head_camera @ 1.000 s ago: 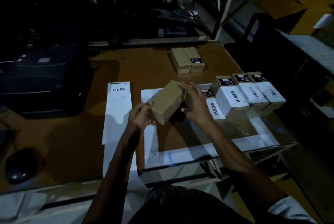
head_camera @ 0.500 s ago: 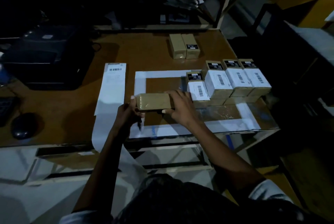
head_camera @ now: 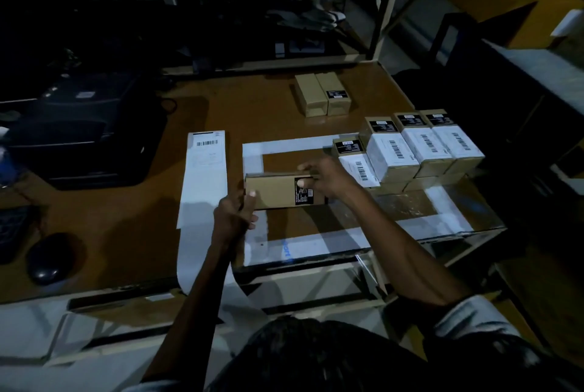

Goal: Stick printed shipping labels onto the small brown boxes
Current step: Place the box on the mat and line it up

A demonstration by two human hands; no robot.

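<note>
- Brown box (head_camera: 274,191): lies on the desk (head_camera: 132,233), unlabelled, inside the white frame.
- My right hand (head_camera: 325,175) grips it; my left hand (head_camera: 232,216) pinches its end.
- Next, I judge: peel a label from the label strip (head_camera: 205,176).

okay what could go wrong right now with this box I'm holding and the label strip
The label strip lies close beside your left hand, so your arm could catch and crease it. The box carries a black sticker; a shipping label might cover it. The dim light could let the label go on crooked.
</note>
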